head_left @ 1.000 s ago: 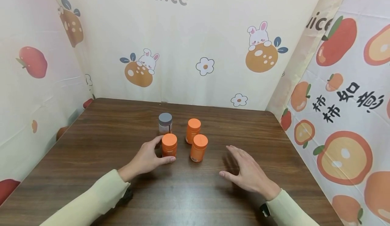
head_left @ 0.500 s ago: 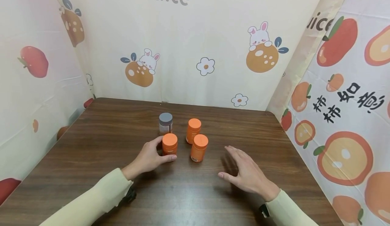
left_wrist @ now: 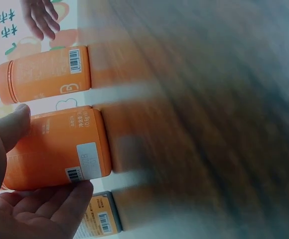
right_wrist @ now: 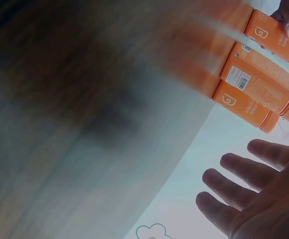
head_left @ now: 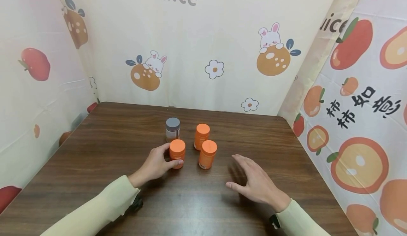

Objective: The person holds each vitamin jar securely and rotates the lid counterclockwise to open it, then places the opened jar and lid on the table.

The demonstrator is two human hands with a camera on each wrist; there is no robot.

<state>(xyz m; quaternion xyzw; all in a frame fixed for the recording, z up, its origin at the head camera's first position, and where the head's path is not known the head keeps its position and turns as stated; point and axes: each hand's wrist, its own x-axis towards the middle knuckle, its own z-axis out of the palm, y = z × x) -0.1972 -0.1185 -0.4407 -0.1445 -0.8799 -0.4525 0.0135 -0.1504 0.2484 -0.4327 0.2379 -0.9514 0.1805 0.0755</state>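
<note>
My left hand [head_left: 155, 163] grips the near left orange bottle [head_left: 177, 151], thumb on its front and fingers behind it. In the left wrist view this bottle [left_wrist: 60, 149] has a barcode and a pale label near its base. A second orange bottle [head_left: 207, 156] stands just to its right, and a third orange bottle [head_left: 201, 135] stands behind that one. Behind the gripped bottle is a grey-lidded jar [head_left: 172, 128], its lower part partly hidden. My right hand [head_left: 259, 183] hovers to the right of the bottles, fingers extended and thumb spread, holding nothing.
The dark wood-grain table [head_left: 197, 207] spreads under everything. A fruit-and-rabbit printed cloth [head_left: 190, 34] hangs along the back edge, and more printed cloth [head_left: 356, 123] closes off the right side.
The left thumb has come in against the front of the orange bottle. My right hand has drifted slightly left. The other bottles and the jar stay put.
</note>
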